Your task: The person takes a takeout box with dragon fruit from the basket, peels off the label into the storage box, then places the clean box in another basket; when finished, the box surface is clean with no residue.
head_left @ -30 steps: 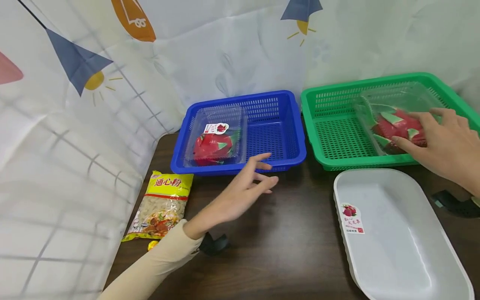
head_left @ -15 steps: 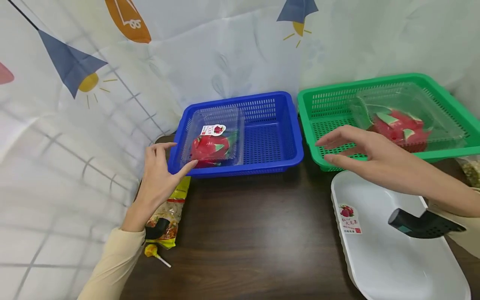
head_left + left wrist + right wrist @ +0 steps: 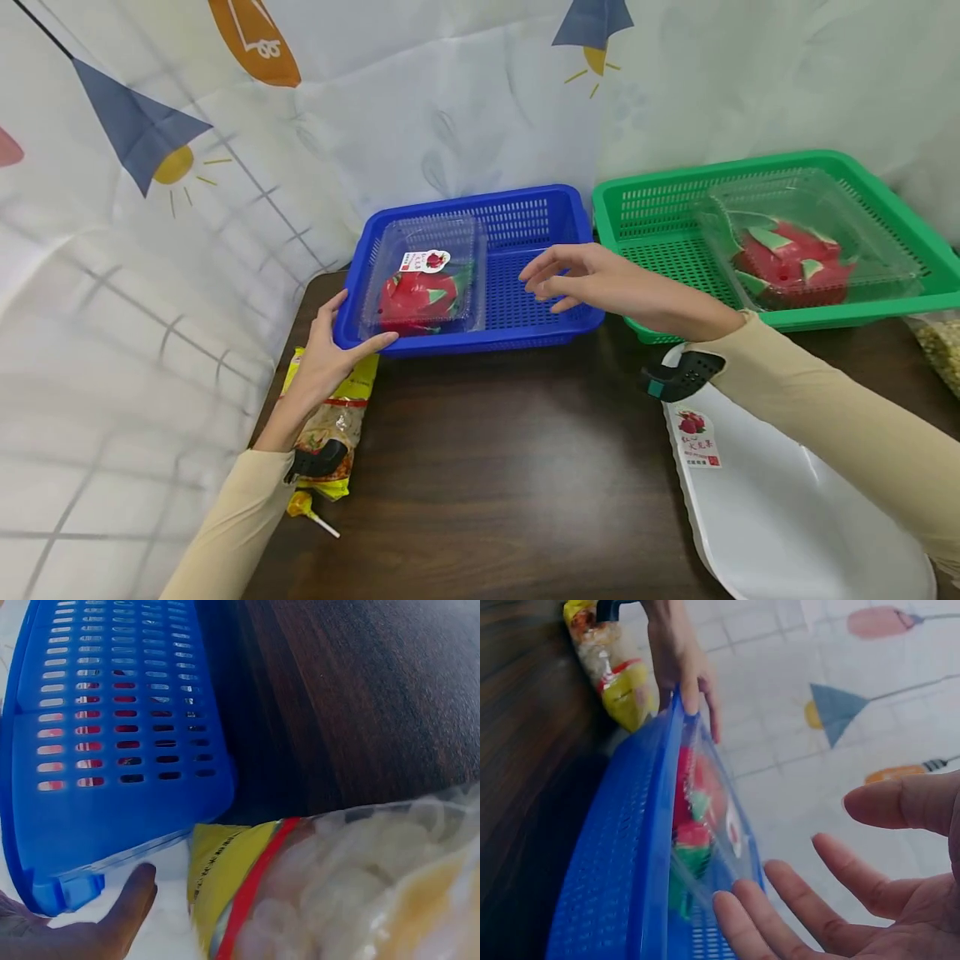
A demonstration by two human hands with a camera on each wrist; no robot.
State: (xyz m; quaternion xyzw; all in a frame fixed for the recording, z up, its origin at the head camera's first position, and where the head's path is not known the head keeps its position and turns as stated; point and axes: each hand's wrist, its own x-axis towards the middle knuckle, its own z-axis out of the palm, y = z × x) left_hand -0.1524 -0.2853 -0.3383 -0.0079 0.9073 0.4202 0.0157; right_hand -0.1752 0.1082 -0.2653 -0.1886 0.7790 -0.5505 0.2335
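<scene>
A blue plastic basket (image 3: 480, 340) holds a clear clamshell box (image 3: 480, 250) with a red dragon fruit (image 3: 416, 302) in its left half. At the basket's front left corner, my left hand (image 3: 322, 358) grips the rim, thumb along the front and fingers at the left side. My right hand (image 3: 573, 275) hovers above the basket's right part with loosely bent fingers and nothing in them. In the right wrist view, the right fingers (image 3: 802, 900) spread apart near the clamshell box. Below the left wrist lies a yellow bag of macaroni (image 3: 352, 400), partly covered by that hand.
A green basket (image 3: 750, 318) at the right holds a second clamshell box (image 3: 847, 225) with dragon fruit. In front of it stands a white tray (image 3: 780, 500), partly under my right sleeve. A lollipop (image 3: 302, 503) lies at the left; another bag (image 3: 941, 342) shows at the right edge.
My right hand has left the dragon fruit box in the green basket and moved left over the blue basket. My left hand has moved left to the blue basket's corner and taken hold.
</scene>
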